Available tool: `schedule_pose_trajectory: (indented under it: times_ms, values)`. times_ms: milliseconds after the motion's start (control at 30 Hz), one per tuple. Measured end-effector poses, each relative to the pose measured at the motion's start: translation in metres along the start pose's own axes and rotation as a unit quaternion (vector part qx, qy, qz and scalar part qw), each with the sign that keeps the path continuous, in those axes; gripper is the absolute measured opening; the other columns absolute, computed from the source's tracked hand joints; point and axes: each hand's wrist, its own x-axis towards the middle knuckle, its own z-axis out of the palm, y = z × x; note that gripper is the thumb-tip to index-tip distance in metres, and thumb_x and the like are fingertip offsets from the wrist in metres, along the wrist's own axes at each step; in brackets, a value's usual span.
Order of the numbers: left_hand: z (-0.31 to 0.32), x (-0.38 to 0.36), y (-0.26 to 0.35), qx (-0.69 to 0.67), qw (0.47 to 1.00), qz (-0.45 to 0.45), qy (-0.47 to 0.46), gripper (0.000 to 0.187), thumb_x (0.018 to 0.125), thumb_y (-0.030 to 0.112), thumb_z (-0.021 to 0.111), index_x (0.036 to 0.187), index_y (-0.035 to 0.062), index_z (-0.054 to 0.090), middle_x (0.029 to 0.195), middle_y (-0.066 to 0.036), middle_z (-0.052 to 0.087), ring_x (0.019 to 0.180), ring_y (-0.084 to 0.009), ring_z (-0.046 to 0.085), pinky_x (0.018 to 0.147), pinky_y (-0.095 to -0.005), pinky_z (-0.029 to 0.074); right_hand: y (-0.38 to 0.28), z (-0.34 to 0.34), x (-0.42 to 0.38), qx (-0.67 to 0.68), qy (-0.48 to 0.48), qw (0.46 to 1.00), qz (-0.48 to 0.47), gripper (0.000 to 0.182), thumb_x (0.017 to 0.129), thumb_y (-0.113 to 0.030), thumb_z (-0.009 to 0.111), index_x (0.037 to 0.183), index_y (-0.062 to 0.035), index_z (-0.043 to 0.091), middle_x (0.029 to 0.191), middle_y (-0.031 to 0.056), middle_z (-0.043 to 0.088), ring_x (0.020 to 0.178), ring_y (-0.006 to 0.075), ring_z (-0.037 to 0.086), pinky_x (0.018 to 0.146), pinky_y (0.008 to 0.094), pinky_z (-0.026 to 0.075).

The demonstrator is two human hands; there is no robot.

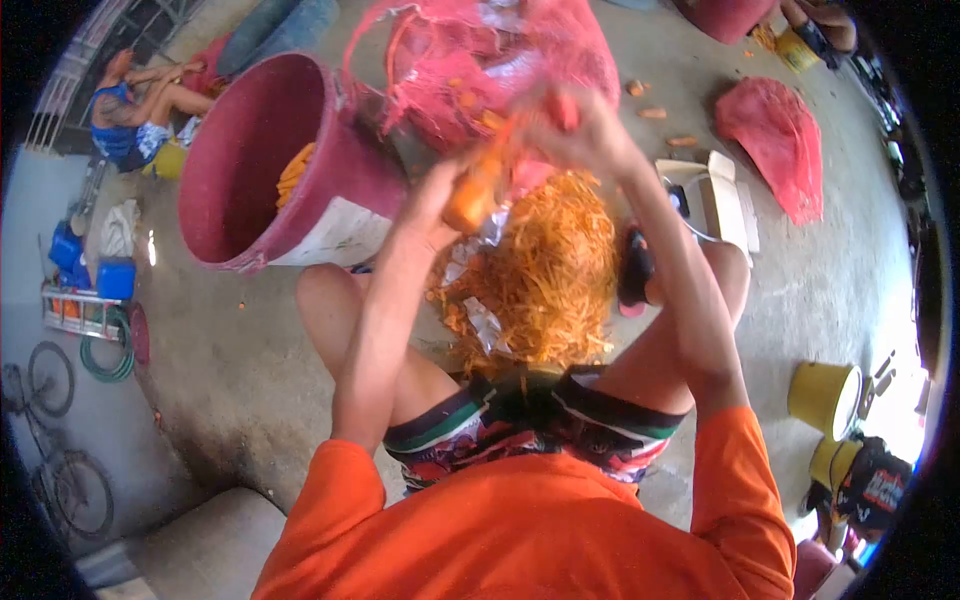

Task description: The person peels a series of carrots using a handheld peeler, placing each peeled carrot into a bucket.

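Note:
In my closed left hand (437, 208) is a carrot (470, 203), its thick end pointing down toward me. My right hand (585, 130) is raised near the carrot's far end, its fingers curled around a small red tool (563, 110). Motion blur smears the right fingers and hides the tool's exact shape. Beneath both hands, between my knees, lies a large heap of orange carrot peelings (560, 270), with scraps of shiny plastic (487, 327) at its left side.
A big maroon tub (255, 165) holding carrots (295, 178) leans at the left. Ahead lies a red mesh sack (560, 50). Loose carrots (652, 113), an open carton (715, 200) and another red sack (770, 140) lie to the right. Another person (130, 105) sits at the far left.

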Motion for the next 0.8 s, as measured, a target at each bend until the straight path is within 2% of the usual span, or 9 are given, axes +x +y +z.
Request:
schedule_pose_trajectory:
  times_ms: [33,167,233,333,367,467,567,733,800]
  values:
    - [0.001,-0.002,0.001,0.041,0.997,-0.005,0.063,0.035,0.103,0.029,0.058,0.127,0.0040,0.057,0.109,-0.009,0.068,0.094,-0.0186,0.069,0.076,-0.0356,0.060,0.019,-0.016,0.005,0.022,0.007,0.999,0.028,0.021,0.086,-0.010,0.079,0.103,-0.0007,0.071,0.100,0.0079,0.075,0.091,0.0114,0.068,0.079,0.0285,0.055]
    - [-0.012,0.006,0.002,0.054,0.997,0.033,0.045,0.033,0.102,0.029,0.059,0.123,0.0043,0.060,0.105,-0.009,0.068,0.090,-0.0177,0.069,0.073,-0.0327,0.060,-0.004,-0.003,-0.001,0.038,0.027,0.999,-0.028,0.018,0.089,-0.008,0.076,0.104,-0.0005,0.070,0.098,0.0056,0.075,0.089,0.0114,0.069,0.081,0.0290,0.055]
    - [-0.011,0.006,0.006,0.051,0.998,0.003,0.025,0.031,0.102,0.027,0.059,0.123,0.0043,0.060,0.105,-0.009,0.068,0.089,-0.0181,0.069,0.072,-0.0309,0.059,-0.029,0.010,-0.006,-0.088,-0.146,0.984,-0.052,0.015,0.090,-0.006,0.072,0.105,-0.0005,0.070,0.097,0.0055,0.075,0.088,0.0122,0.070,0.082,0.0297,0.056]
    - [0.001,0.001,-0.004,0.052,0.994,-0.011,0.096,0.033,0.101,0.032,0.060,0.122,0.0067,0.059,0.102,-0.008,0.069,0.081,-0.0174,0.068,0.057,-0.0291,0.056,0.003,-0.019,0.004,0.037,0.003,0.999,0.036,0.014,0.090,-0.004,0.071,0.103,0.0001,0.070,0.097,0.0065,0.075,0.089,0.0127,0.071,0.081,0.0296,0.056]
    - [0.009,-0.002,-0.004,0.048,0.991,-0.012,0.123,0.032,0.101,0.032,0.059,0.121,0.0071,0.060,0.103,-0.008,0.069,0.082,-0.0179,0.068,0.058,-0.0309,0.056,0.017,-0.034,0.006,-0.040,0.034,0.999,-0.002,0.012,0.091,-0.003,0.069,0.102,0.0010,0.070,0.096,0.0074,0.075,0.090,0.0125,0.071,0.080,0.0295,0.056]
    - [0.007,-0.001,0.002,-0.010,0.998,0.003,0.069,0.032,0.101,0.032,0.059,0.122,0.0076,0.060,0.104,-0.008,0.069,0.082,-0.0181,0.068,0.060,-0.0322,0.056,-0.003,-0.006,-0.003,0.065,0.005,0.998,-0.004,0.012,0.086,-0.003,0.074,0.098,-0.0008,0.070,0.094,0.0051,0.074,0.091,0.0132,0.070,0.079,0.0301,0.056]
    - [0.013,0.000,0.001,-0.015,0.999,0.012,0.042,0.031,0.102,0.031,0.059,0.122,0.0076,0.060,0.104,-0.008,0.069,0.085,-0.0191,0.068,0.063,-0.0328,0.057,-0.019,0.009,-0.006,-0.055,-0.119,0.991,-0.032,0.016,0.083,-0.003,0.077,0.099,-0.0027,0.071,0.095,0.0061,0.075,0.093,0.0137,0.070,0.079,0.0301,0.056]
    - [-0.001,-0.001,-0.007,0.021,0.995,0.010,0.097,0.031,0.103,0.030,0.058,0.125,0.0081,0.058,0.107,-0.009,0.068,0.087,-0.0188,0.069,0.067,-0.0326,0.059,0.020,-0.026,0.007,0.026,0.029,0.996,0.077,0.028,0.078,-0.010,0.082,0.104,-0.0038,0.070,0.100,0.0071,0.075,0.096,0.0159,0.070,0.085,0.0337,0.055]
    - [0.000,0.004,-0.007,0.026,0.995,0.036,0.089,0.030,0.103,0.030,0.057,0.124,0.0081,0.058,0.107,-0.009,0.069,0.087,-0.0189,0.069,0.067,-0.0328,0.059,-0.013,0.006,-0.007,-0.015,-0.051,0.997,-0.053,0.025,0.082,-0.009,0.079,0.105,-0.0029,0.070,0.098,0.0069,0.075,0.093,0.0148,0.071,0.083,0.0331,0.056]
